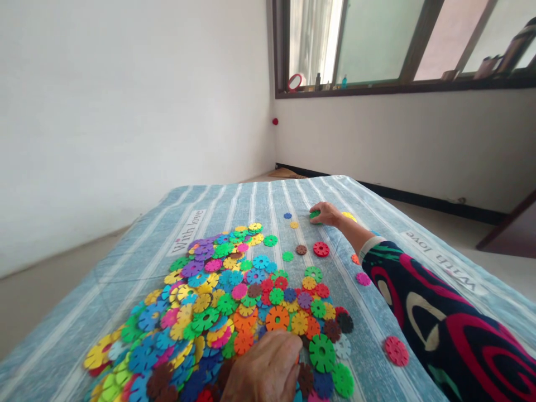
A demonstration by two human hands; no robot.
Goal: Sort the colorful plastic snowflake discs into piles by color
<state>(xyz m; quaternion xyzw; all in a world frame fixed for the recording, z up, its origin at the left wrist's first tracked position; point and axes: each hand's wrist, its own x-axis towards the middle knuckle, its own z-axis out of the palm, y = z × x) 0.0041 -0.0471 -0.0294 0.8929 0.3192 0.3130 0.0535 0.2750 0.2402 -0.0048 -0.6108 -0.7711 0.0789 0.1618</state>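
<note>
A loose heap of notched plastic interlocking discs in many colours covers the near left and middle of the table. My right hand reaches across to the far right, its fingers closed over a green interlocking disc at the tabletop. Down at the near edge of the heap is my left hand, back upward and fingers curled down among the discs. An orange edge shows by its fingertips, but what they grip is hidden. Single discs lie near my right hand: a red disc, a brown disc and a small blue disc.
A blue-and-white striped cloth covers the table. A pink-red disc and a magenta disc lie by my right sleeve. White walls stand to the left and behind, with a window sill bearing bottles and a small mirror.
</note>
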